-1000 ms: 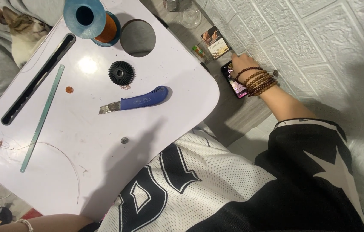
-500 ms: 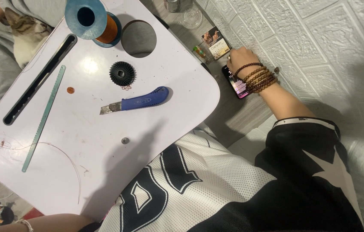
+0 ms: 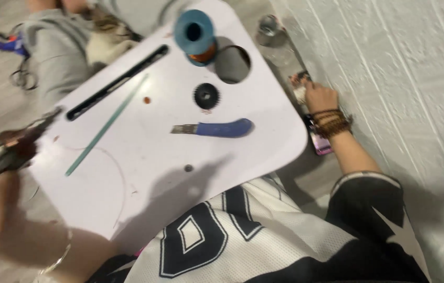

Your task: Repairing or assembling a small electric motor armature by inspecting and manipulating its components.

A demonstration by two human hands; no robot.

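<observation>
My left hand (image 3: 1, 215) is at the lower left, blurred, gripping a metal pliers-like tool (image 3: 9, 149) whose dark tip reaches the left corner of the white lap table (image 3: 143, 173). My right hand (image 3: 319, 97), with brown bead bracelets on the wrist, is down on the floor between the table's right edge and the wall. Its fingers curl on a small pale object (image 3: 300, 89). A pink phone (image 3: 320, 144) lies just under that wrist. On the table lie a blue-handled knife (image 3: 216, 127), a black gear (image 3: 206, 96) and a blue spool of copper wire (image 3: 195, 34).
The table also carries a thin green rod (image 3: 106, 126), a long black slot (image 3: 117, 81), a round hole (image 3: 232, 64), a small dark disc (image 3: 188, 168) and a fine wire (image 3: 119, 178). A cat (image 3: 104, 42) and a grey sleeve (image 3: 54, 52) lie beyond. White panelled wall (image 3: 389, 68) at right.
My left hand has come into view with the tool. My right hand has moved from the phone farther along the wall to the small pale object. The view has shifted left.
</observation>
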